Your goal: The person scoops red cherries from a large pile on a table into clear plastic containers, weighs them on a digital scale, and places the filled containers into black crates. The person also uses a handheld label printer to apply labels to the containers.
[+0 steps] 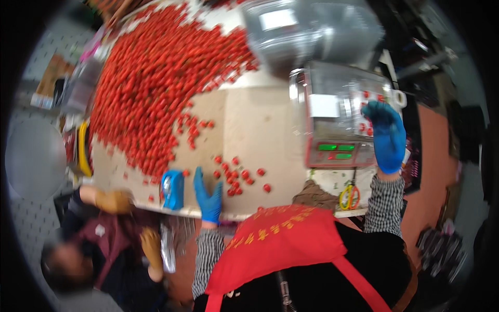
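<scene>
My left hand (208, 198), in a blue glove, is spread over the front edge of the cardboard-covered table with nothing in it. Right beside it stands a blue tape dispenser or similar blue device (173, 189); several small red tomatoes (234, 175) lie loose to its right. My right hand (386, 132), also gloved in blue, is above the right edge of a digital scale (339, 154). Its fingers are curled and blurred near a white-bottomed tray of tomatoes (365, 126); whether they touch it cannot be told. A large heap of red tomatoes (156, 78) covers the table's left and back.
Clear plastic containers (312, 35) are stacked behind the scale. Scissors with yellow and orange handles (349, 197) and a brown cloth (315, 195) lie at the front edge. A co-worker in tan gloves (115, 201) is at the left; another person's hand (117, 15) shows at the back left.
</scene>
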Available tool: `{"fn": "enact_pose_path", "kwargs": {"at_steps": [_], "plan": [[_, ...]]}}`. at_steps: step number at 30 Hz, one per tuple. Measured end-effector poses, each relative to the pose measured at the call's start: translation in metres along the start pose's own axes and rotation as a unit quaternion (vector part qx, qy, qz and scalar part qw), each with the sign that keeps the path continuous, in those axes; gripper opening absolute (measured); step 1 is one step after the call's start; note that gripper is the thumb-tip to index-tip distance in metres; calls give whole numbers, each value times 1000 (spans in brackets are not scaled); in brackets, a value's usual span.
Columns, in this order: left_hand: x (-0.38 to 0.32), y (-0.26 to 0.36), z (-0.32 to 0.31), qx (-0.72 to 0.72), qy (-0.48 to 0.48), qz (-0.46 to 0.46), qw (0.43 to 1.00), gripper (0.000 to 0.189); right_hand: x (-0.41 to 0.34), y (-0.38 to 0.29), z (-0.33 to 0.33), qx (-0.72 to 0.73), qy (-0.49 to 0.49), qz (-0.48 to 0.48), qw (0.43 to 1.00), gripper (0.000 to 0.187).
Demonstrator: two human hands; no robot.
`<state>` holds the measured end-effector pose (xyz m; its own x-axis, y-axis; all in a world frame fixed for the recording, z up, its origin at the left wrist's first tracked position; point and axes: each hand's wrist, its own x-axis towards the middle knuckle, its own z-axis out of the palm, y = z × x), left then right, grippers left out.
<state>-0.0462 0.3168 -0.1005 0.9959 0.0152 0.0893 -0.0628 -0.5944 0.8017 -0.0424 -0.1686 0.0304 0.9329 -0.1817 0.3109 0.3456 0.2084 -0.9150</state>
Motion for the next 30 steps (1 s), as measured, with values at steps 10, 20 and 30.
{"fn": "enact_pose_path", "kwargs": {"at_steps": [10,20,30], "plan": [[-27,6,-14,325,-218,-8,920,121,-50,126,160,-539,-436,97,714,96],[27,6,32,230,-163,89,955,106,-46,196,200,-474,-409,15,780,89],[35,20,47,171,-116,134,969,82,-49,160,151,-492,-421,93,756,110]]}}
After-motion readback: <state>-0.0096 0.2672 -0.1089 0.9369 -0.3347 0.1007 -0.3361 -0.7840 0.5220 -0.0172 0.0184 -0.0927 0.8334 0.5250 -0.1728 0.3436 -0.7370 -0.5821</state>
